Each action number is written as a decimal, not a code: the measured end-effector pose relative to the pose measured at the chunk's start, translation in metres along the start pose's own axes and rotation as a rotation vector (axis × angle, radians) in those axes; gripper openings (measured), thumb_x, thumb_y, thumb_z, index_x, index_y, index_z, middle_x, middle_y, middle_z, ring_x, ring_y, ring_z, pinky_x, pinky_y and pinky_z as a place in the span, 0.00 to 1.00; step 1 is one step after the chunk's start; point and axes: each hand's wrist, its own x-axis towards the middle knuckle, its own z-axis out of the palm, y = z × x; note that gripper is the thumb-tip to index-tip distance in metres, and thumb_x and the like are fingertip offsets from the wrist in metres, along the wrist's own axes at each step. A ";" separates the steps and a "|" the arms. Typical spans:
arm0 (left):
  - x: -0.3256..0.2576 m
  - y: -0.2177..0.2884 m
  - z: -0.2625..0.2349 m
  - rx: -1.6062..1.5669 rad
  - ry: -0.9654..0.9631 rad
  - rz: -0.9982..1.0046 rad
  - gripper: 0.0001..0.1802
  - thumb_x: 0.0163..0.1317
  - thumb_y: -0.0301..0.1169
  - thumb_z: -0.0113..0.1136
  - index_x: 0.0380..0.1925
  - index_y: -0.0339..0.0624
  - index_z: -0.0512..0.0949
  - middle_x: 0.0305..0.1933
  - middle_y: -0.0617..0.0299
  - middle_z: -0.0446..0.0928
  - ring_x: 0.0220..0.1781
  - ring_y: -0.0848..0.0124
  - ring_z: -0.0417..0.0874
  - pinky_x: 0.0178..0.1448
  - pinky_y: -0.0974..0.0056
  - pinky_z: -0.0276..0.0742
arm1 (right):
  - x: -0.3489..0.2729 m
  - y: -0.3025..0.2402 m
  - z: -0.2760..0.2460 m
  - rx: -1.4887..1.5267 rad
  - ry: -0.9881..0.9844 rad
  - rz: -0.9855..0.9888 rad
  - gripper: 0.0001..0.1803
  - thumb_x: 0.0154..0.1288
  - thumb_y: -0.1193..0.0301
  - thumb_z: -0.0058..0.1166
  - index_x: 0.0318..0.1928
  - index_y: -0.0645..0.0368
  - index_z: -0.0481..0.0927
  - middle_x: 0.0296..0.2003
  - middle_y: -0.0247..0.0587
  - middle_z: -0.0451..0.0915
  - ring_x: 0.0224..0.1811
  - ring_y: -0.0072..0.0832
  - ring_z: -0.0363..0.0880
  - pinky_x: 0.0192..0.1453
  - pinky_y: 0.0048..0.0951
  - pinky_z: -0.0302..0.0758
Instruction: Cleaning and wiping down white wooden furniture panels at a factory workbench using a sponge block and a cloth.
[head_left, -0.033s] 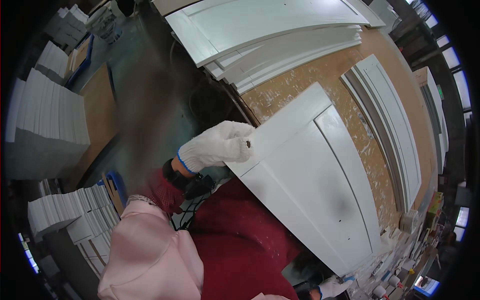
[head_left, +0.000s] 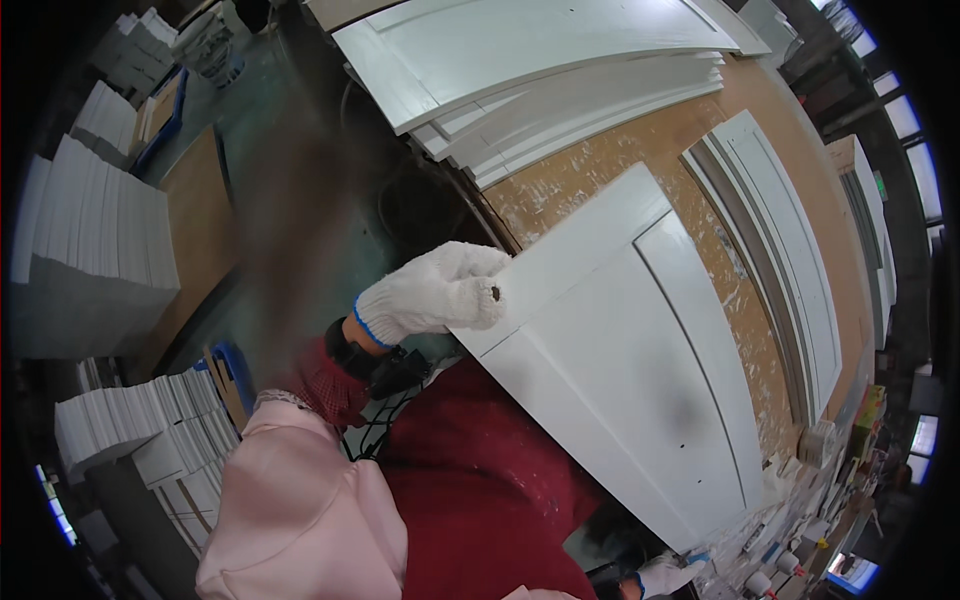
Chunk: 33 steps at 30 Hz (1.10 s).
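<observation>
A white framed door panel [head_left: 610, 330] with a recessed centre slants across in front of me, one long edge near my red apron [head_left: 470, 480]. My left hand [head_left: 435, 290], in a white knit glove with a blue cuff and a small hole at the thumb, is closed on its upper left corner. At the panel's lower end, by the bottom of the view, my right hand [head_left: 665, 577] is gloved too. It grips the edge there, its fingers partly hidden. A few small dark specks show on the panel's face.
Beyond the panel, a brown, paint-flecked worktable [head_left: 560, 180] bears a stack of white panels [head_left: 540, 50] and a few narrower panels [head_left: 785, 240]. Cups and small tools clutter the lower right. Tall piles of white boards [head_left: 105, 220] stand at left.
The panel has tilted very slightly, its far upper end shifting a little to the right. Both hands stay in place on it.
</observation>
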 end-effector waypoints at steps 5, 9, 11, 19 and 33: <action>-0.005 0.015 0.008 0.084 -0.086 0.077 0.18 0.53 0.29 0.63 0.43 0.31 0.80 0.35 0.69 0.79 0.40 0.80 0.78 0.47 0.72 0.75 | -0.012 -0.042 0.026 0.237 -0.060 0.093 0.25 0.71 0.56 0.50 0.56 0.63 0.77 0.49 0.53 0.81 0.52 0.48 0.78 0.58 0.48 0.73; -0.001 0.010 0.007 0.013 -0.050 0.178 0.28 0.52 0.31 0.66 0.53 0.31 0.75 0.46 0.64 0.79 0.49 0.78 0.76 0.55 0.70 0.73 | -0.010 -0.070 0.046 0.603 -0.126 0.086 0.23 0.71 0.69 0.51 0.62 0.66 0.72 0.61 0.54 0.72 0.61 0.40 0.73 0.65 0.41 0.72; -0.001 0.007 0.009 0.056 -0.037 0.256 0.37 0.53 0.35 0.69 0.61 0.31 0.68 0.57 0.59 0.75 0.56 0.76 0.73 0.61 0.69 0.70 | 0.009 -0.062 0.056 0.282 -0.108 -0.057 0.22 0.71 0.71 0.51 0.63 0.66 0.72 0.62 0.54 0.71 0.61 0.42 0.72 0.66 0.42 0.72; 0.000 -0.022 0.029 -0.244 -0.039 0.167 0.49 0.55 0.45 0.69 0.70 0.31 0.57 0.67 0.54 0.68 0.68 0.68 0.69 0.71 0.63 0.63 | 0.083 -0.036 0.094 -1.124 -0.217 -0.747 0.20 0.72 0.73 0.49 0.62 0.67 0.72 0.60 0.52 0.74 0.59 0.45 0.75 0.62 0.39 0.74; 0.003 -0.068 0.048 0.201 -0.050 -0.004 0.13 0.71 0.25 0.48 0.51 0.33 0.75 0.51 0.51 0.79 0.51 0.60 0.80 0.57 0.60 0.75 | -0.174 -0.182 0.262 -0.186 -1.170 0.177 0.17 0.69 0.80 0.45 0.57 0.70 0.74 0.46 0.45 0.78 0.40 0.26 0.79 0.47 0.25 0.76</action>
